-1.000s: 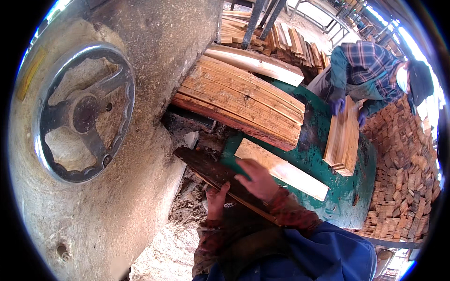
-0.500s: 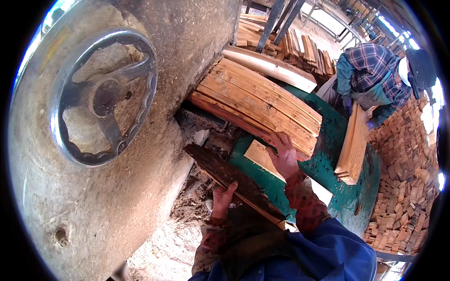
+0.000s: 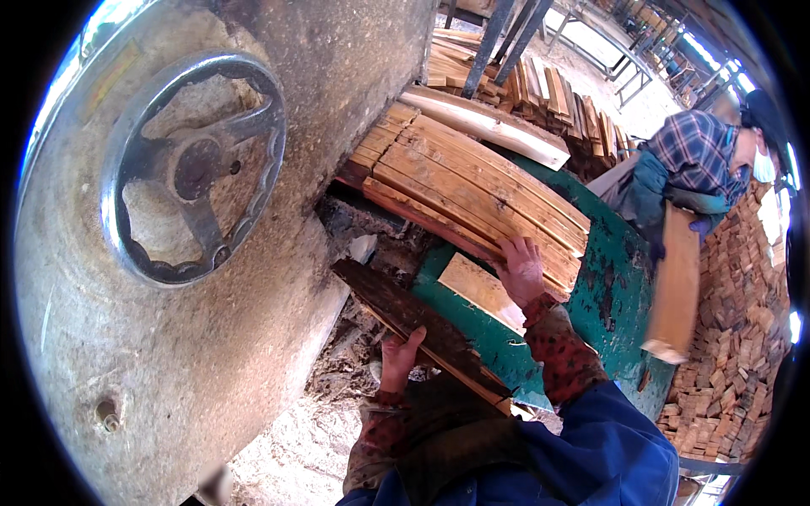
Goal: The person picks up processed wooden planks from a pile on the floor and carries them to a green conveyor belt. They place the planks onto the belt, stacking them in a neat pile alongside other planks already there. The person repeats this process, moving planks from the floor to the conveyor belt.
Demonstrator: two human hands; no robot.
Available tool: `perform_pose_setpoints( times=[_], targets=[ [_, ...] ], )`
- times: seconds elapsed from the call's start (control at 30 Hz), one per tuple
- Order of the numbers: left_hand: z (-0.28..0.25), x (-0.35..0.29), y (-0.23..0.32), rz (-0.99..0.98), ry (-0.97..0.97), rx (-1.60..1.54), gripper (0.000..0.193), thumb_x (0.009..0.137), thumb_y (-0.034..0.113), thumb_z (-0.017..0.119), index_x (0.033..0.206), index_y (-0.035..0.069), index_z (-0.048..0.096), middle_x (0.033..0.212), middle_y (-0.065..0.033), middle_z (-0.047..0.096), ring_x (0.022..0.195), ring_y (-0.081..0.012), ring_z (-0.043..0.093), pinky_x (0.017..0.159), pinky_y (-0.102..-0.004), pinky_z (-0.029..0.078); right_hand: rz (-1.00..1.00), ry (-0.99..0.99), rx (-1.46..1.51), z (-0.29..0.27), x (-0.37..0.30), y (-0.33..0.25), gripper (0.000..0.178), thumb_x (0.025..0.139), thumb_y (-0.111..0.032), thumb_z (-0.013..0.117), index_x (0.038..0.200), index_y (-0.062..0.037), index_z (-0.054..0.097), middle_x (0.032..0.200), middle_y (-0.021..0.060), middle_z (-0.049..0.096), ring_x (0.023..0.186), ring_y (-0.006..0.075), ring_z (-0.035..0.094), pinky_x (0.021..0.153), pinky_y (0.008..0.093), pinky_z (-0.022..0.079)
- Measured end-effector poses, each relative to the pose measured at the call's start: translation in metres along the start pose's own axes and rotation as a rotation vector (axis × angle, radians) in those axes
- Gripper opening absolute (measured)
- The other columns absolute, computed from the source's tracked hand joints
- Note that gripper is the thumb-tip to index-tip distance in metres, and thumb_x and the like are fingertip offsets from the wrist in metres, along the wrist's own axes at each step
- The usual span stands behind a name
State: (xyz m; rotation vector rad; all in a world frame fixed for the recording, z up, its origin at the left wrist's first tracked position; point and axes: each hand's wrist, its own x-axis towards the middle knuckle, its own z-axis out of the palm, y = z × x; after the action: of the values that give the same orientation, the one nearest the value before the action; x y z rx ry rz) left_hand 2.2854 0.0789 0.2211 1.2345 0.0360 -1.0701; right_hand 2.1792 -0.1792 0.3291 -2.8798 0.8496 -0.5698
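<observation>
My left hand (image 3: 399, 358) is closed around the edge of a dark, bark-covered wooden slab (image 3: 422, 325), which slants down across the front of the green metal table. My right hand (image 3: 521, 274) grips the near right corner of a stack of sawn boards (image 3: 481, 185), fingers over the top and thumb by the side. A crosswise gap near the left end of the stack parts it from shorter board ends (image 3: 378, 143) by the machine wall. Just below the stack, a loose pale board (image 3: 481, 289) lies on the green table (image 3: 616, 261), partly behind my right forearm.
A large metal handwheel (image 3: 194, 169) stands out from the stained machine wall (image 3: 228, 337) on the left. Beyond the stack lies a pale timber (image 3: 489, 126). At right, a co-worker (image 3: 688, 160) holds a board (image 3: 675, 282) before a heap of cut blocks (image 3: 726, 371). Debris (image 3: 337, 371) lies below.
The stack and my right hand have shifted right, and a gap now shows near its left end. The co-worker has straightened and swung their wood right, off the table. My left hand has barely moved.
</observation>
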Motion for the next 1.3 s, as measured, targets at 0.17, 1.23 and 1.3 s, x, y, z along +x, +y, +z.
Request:
perform_pose_setpoints(
  times=[0.17, 1.23, 1.3],
  targets=[
    [0.007, -0.007, 0.014, -0.041, 0.006, -0.035, 0.024, 0.086, 0.016, 0.072, 0.104, 0.001, 0.069, 0.095, -0.0027, 0.068, 0.081, -0.0118, 0.064, 0.068, -0.028, 0.054, -0.005, -0.017, 0.067, -0.004, -0.006, 0.014, 0.039, 0.074, -0.012, 0.071, 0.11, -0.0063, 0.057, 0.105, 0.0133, 0.052, 0.102, 0.0369, 0.05, 0.085, 0.0481, 0.043],
    [0.01, -0.021, 0.017, 0.012, -0.045, 0.004, 0.033, 0.095, 0.025, 0.062, 0.112, -0.003, 0.06, 0.1, -0.0101, 0.066, 0.082, -0.0171, 0.067, 0.067, -0.0322, 0.058, 0.15, -0.262, 0.503, -0.015, -0.096, -0.096, 0.03, 0.074, -0.007, 0.068, 0.101, -0.005, 0.057, 0.103, 0.0152, 0.053, 0.099, 0.0362, 0.053, 0.083, 0.0434, 0.046],
    [0.002, -0.018, 0.012, -0.027, -0.072, -0.014, 0.037, 0.096, 0.027, 0.061, 0.116, -0.003, 0.059, 0.106, -0.011, 0.066, 0.087, -0.0185, 0.067, 0.073, -0.0339, 0.057, 0.067, -0.239, 0.535, -0.012, -0.101, -0.094, 0.031, 0.073, -0.008, 0.072, 0.1, -0.006, 0.058, 0.11, 0.0142, 0.053, 0.106, 0.0354, 0.051, 0.089, 0.0435, 0.044]
  ],
)
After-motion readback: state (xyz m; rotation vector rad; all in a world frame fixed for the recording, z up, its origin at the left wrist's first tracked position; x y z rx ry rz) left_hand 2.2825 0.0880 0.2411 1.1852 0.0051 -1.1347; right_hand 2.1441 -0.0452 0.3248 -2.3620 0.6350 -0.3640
